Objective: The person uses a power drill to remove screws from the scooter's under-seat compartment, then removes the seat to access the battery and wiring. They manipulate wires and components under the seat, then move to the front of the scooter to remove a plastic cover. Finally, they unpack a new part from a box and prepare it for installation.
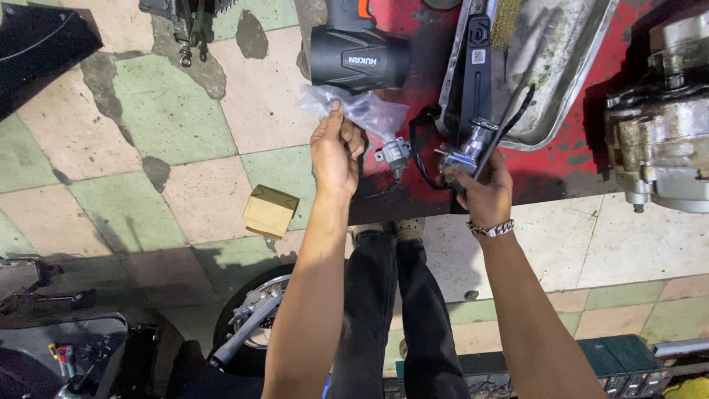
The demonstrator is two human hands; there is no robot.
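My left hand (336,151) grips a clear plastic bag (362,111), and a small grey metal lock part (394,153) hangs out of its lower end. My right hand (480,188) holds a shiny metal switch unit (473,144) with a black cable (421,148) looping off to its left. Both hands are over the edge of a red mat (561,162) on the floor. The two parts are close together, a short gap between them.
A black power tool (358,55) lies just beyond the bag. A metal tray (561,66) holds a black part and tools. An engine block (661,125) stands at right. A small cardboard box (269,210) sits on the tiled floor; a motorcycle wheel (255,325) is below.
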